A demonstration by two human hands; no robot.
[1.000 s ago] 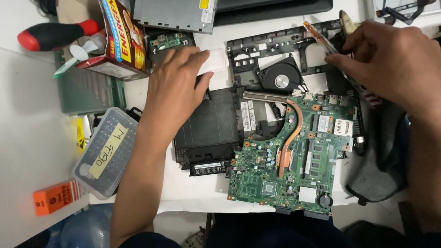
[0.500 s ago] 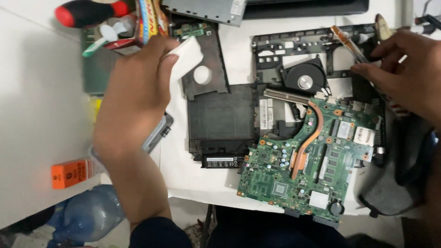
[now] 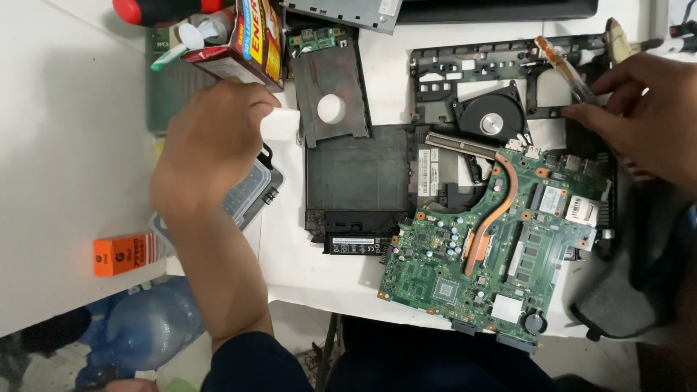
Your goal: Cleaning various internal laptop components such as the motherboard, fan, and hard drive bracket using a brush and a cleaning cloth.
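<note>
- the left hand hangs over the left part of the white table, its back turned up to the camera and its fingers curled under, so i cannot tell whether it grips anything.
- under that hand lies a clear plastic box with small compartments; the hand hides most of it and only its right end with a black latch shows.
- just above the knuckles a red and yellow cardboard box lies tipped over, and a screwdriver with a red handle sits at the top edge.
- the right hand is at the right edge, fingers pinched together on a clear orange pen-like tool that slants up to the left over the black laptop frame.
- the round black fan sits in the frame just left of the right fingertips.
- the green circuit board lies tilted at the near side of the table, well below the right hand, with a copper pipe curving across it.
- a dark metal plate with a round hole lies between the two hands, above a flat black panel.
- a small orange box rests at the table's near edge, below and left of the left wrist.
- a blue water bottle shows lower down, beside the table.
</note>
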